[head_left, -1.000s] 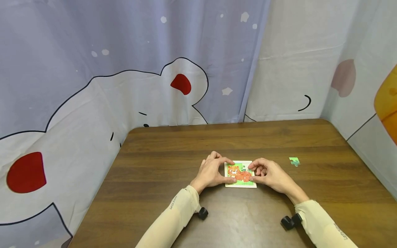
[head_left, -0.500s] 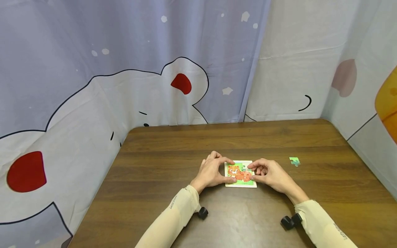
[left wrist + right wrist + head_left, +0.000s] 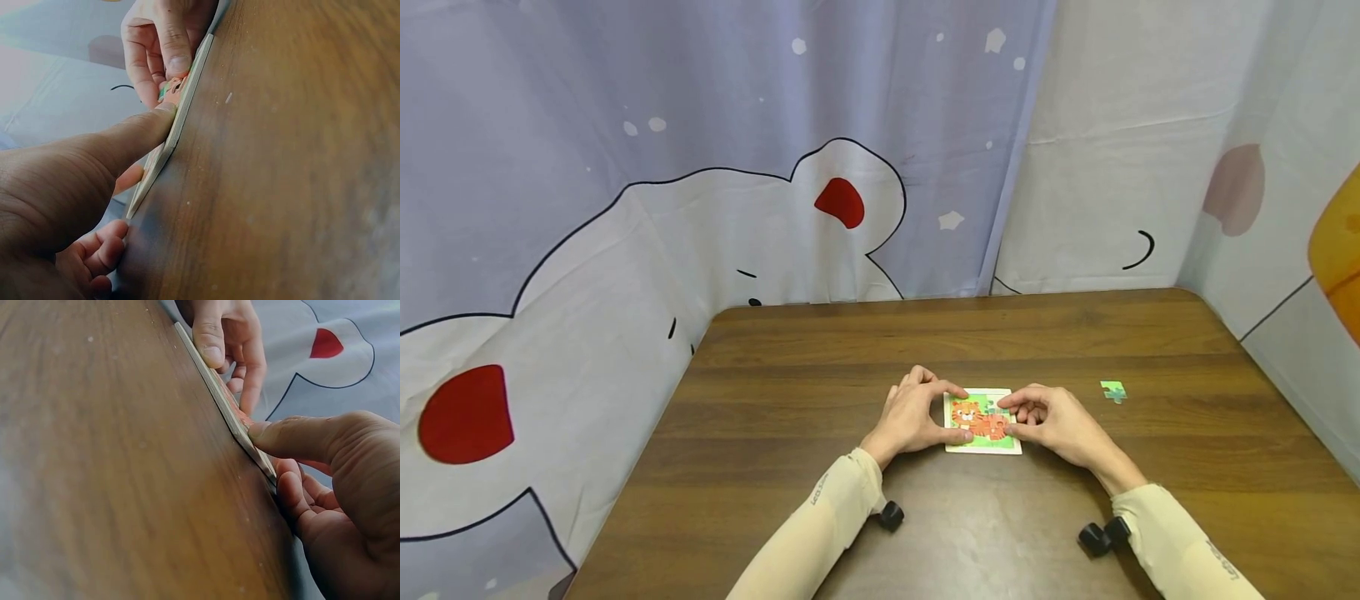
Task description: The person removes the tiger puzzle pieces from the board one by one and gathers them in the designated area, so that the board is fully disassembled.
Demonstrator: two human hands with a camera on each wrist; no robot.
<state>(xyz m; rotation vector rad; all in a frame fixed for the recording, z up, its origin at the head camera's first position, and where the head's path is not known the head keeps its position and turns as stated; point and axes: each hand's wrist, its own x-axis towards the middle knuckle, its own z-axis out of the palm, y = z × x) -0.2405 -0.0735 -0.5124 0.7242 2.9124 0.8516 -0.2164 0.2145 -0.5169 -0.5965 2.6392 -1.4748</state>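
A small jigsaw puzzle board (image 3: 981, 451) with a pale frame and an orange tiger on green lies flat on the table. My left hand (image 3: 910, 417) is at its left side, thumb and index finger nearly straight and pressing on its top. My right hand (image 3: 1056, 422) is at the right side, pinching an orange and green puzzle piece (image 3: 173, 91) between thumb and index finger; the piece stands slightly raised in the left wrist view. In the upper right of the board, a pale patch (image 3: 992, 401) shows by my right index finger.
A loose green puzzle piece (image 3: 1113, 391) lies on the brown wooden table (image 3: 850, 350), right of the board. Printed curtains (image 3: 700, 233) hang behind the table and along its sides. Black wrist cameras (image 3: 1095, 540) are strapped below both sleeves.
Both hands keep their places on the board. The piece under my right fingers shifts only slightly; the loose piece stays put.
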